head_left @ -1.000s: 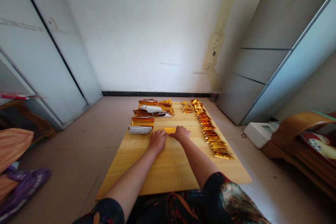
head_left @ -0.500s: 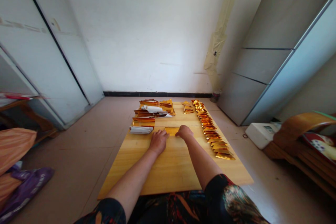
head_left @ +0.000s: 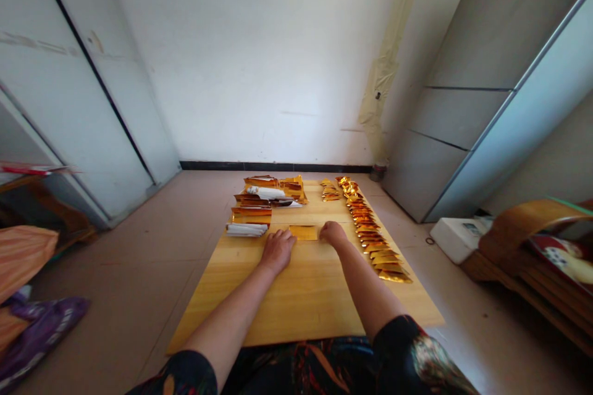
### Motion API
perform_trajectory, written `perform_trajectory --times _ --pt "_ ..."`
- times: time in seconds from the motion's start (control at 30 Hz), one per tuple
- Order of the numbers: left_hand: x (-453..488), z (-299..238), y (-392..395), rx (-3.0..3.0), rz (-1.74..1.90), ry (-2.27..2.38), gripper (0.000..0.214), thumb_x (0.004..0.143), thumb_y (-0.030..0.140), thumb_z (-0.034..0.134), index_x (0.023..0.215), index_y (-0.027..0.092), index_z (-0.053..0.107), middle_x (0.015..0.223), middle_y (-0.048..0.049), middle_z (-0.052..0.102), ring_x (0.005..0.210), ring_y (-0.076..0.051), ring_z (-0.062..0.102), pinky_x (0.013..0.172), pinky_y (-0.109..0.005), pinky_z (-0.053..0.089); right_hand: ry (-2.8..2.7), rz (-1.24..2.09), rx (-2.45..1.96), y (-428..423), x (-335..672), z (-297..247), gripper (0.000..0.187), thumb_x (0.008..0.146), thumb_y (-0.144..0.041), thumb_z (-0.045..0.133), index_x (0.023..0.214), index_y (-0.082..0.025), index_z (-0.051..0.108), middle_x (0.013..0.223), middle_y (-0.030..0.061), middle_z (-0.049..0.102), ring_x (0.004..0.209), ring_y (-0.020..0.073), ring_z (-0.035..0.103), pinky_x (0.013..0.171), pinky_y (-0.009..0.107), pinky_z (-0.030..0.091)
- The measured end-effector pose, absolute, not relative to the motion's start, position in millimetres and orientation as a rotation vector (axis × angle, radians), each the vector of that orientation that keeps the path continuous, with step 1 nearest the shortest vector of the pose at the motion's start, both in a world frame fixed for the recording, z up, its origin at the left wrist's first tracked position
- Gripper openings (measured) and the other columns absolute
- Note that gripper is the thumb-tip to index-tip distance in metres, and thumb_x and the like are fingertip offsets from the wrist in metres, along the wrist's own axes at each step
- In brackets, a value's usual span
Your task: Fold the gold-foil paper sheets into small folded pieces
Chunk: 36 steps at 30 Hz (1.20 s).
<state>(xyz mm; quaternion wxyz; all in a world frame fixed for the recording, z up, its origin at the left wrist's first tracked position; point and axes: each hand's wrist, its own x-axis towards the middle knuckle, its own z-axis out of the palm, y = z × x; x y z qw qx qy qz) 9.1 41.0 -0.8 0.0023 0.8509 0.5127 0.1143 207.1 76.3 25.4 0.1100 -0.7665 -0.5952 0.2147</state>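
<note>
The left hand (head_left: 278,249) covered a small part of the gold sheet (head_left: 303,233), at its left end. The fingertips of the right hand (head_left: 333,232) were turned inward and hidden, so whether they touched the sheet could not be told. The lettering on the purple bag (head_left: 50,327) was too blurred for reading, and the left edge cut this bag. The top edge cut the refrigerator (head_left: 454,111), the right edge the wooden seat (head_left: 514,237).
</note>
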Motion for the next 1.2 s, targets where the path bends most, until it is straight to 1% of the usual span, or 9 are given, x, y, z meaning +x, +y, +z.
perform_trajectory --times 0.13,0.23,0.33,0.43,0.5,0.67,0.77,0.9,1.2 --pt "9.3 -0.1 40.7 2.683 0.358 1.607 0.031 0.09 0.018 0.039 0.106 0.026 0.064 0.1 -0.0056 0.062 0.1 -0.022 0.049 0.081 -0.035 0.036 -1.607 0.593 -2.015 75.0 188.4 20.7 0.015 0.07 -0.014 0.059 0.083 -0.018 0.066 0.081 -0.0001 0.07 0.07 0.0111 0.062 0.056 0.016 0.041" --pt "9.3 -0.7 40.5 2.682 0.361 1.609 0.031 0.09 0.019 0.039 0.107 0.026 0.064 0.101 -0.0052 0.062 0.1 -0.022 0.049 0.081 -0.035 0.036 -1.67 0.672 -1.891 76.6 168.9 13.6 0.018 0.071 -0.012 0.056 0.084 -0.019 0.066 0.08 -0.0017 0.069 0.069 0.0104 0.061 0.059 0.016 0.042" --pt "9.3 -1.6 44.5 2.64 0.393 1.624 0.032 0.089 0.018 0.04 0.106 0.027 0.065 0.102 -0.005 0.063 0.101 -0.021 0.05 0.082 -0.034 0.037 -1.776 0.599 -1.993 79.9 158.3 8.5 0.02 0.068 -0.009 0.056 0.08 -0.019 0.067 0.083 0.0012 0.07 0.077 0.0128 0.062 0.065 0.018 0.042" --pt "11.1 -1.7 54.9 2.525 0.444 1.683 0.028 0.087 0.02 0.045 0.099 0.027 0.069 0.099 -0.0039 0.064 0.099 -0.02 0.052 0.083 -0.032 0.037 -1.828 0.571 -2.097 83.5 158.2 9.6 0.021 0.069 -0.008 0.055 0.082 -0.019 0.067 0.087 0.0032 0.071 0.082 0.0138 0.062 0.066 0.019 0.042" --pt "14.0 -1.1 62.9 2.413 0.44 1.783 0.025 0.086 0.028 0.047 0.089 0.026 0.072 0.094 -0.0042 0.065 0.096 -0.019 0.053 0.082 -0.031 0.038 -1.848 0.591 -2.117 85.3 160.2 12.7 0.02 0.069 -0.009 0.057 0.082 -0.02 0.067 0.087 0.0028 0.071 0.081 0.0136 0.062 0.064 0.018 0.041" --pt "24.7 1.7 70.0 2.184 0.452 2.021 0.018 0.081 0.035 0.054 0.086 0.025 0.068 0.098 -0.0029 0.066 0.097 -0.021 0.054 0.077 -0.031 0.039 -1.846 0.642 -2.168 86.8 158.8 18.4 0.019 0.065 -0.019 0.066 0.083 -0.02 0.067 0.086 0.0024 0.071 0.077 0.0144 0.064 0.058 0.018 0.041" --pt "28.9 3.4 66.6 2.15 0.474 2.062 0.016 0.08 0.034 0.056 0.088 0.023 0.064 0.1 -0.0039 0.065 0.098 -0.022 0.053 0.079 -0.033 0.038 -1.829 0.626 -2.223 87.2 153.7 19.5 0.028 0.061 -0.025 0.069 0.089 -0.02 0.067 0.091 0.0043 0.07 0.082 0.0166 0.065 0.059 0.019 0.043" --pt "30.8 3.6 64.4 2.149 0.449 2.081 0.015 0.083 0.03 0.051 0.088 0.022 0.063 0.101 -0.0058 0.064 0.099 -0.023 0.053 0.08 -0.035 0.038 -1.798 0.591 -2.272 87.6 149.1 21.2 0.035 0.059 -0.025 0.07 0.093 -0.019 0.066 0.096 0.0074 0.07 0.086 0.0188 0.065 0.06 0.021 0.046" --pt "27.5 -4.8 69.3 2.111 0.472 2.107 0.022 0.086 0.021 0.043 0.091 0.026 0.064 0.104 -0.0047 0.064 0.099 -0.022 0.053 0.077 -0.034 0.039 -1.788 0.621 -2.256 89.1 158.2 21.0 0.026 0.059 -0.013 0.068 0.084 -0.018 0.068 0.08 0.0058 0.071 0.074 0.0164 0.066 0.061 0.019 0.046"
